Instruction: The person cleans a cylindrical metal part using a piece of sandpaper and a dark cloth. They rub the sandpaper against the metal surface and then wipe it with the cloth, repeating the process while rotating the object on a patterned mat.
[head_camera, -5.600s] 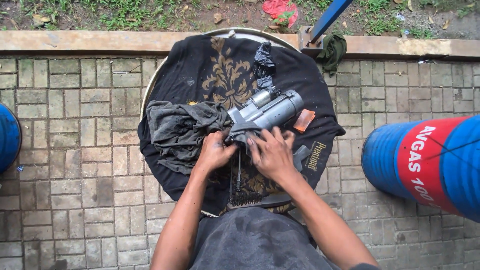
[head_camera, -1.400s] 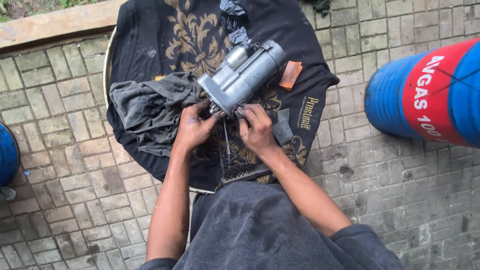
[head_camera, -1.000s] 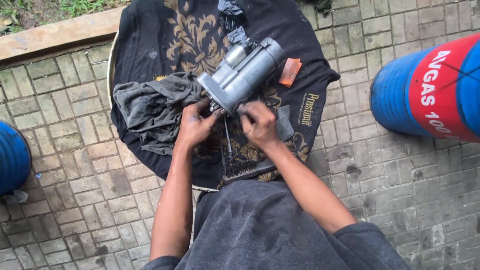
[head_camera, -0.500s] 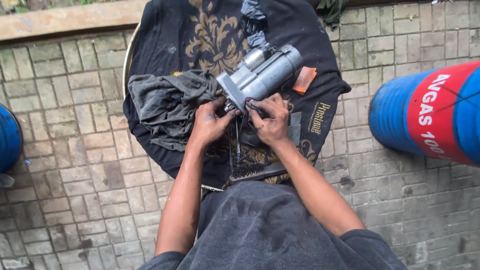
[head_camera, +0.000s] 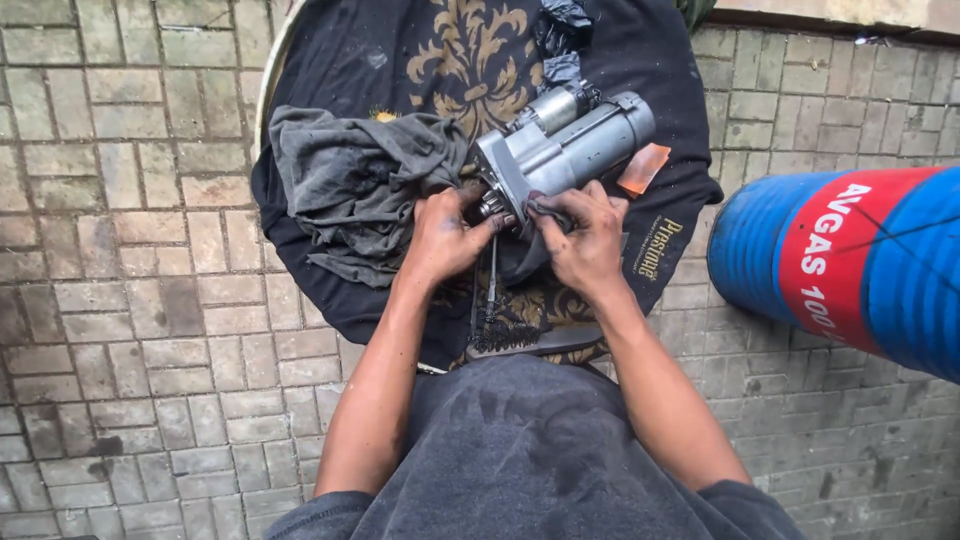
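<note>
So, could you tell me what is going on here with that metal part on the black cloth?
A person works with both bare, grimy hands at the near end of a grey cylindrical motor unit lying on a black patterned cloth. The left hand touches its end; the right hand presses a small dark rag there. A crumpled grey rag lies to the left, a blue and red drum to the right.

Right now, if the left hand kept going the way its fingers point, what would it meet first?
The left hand points up and right, its fingertips already at the near end of the grey metal motor. That housing comes first, though depth is hard to judge from above.
</note>
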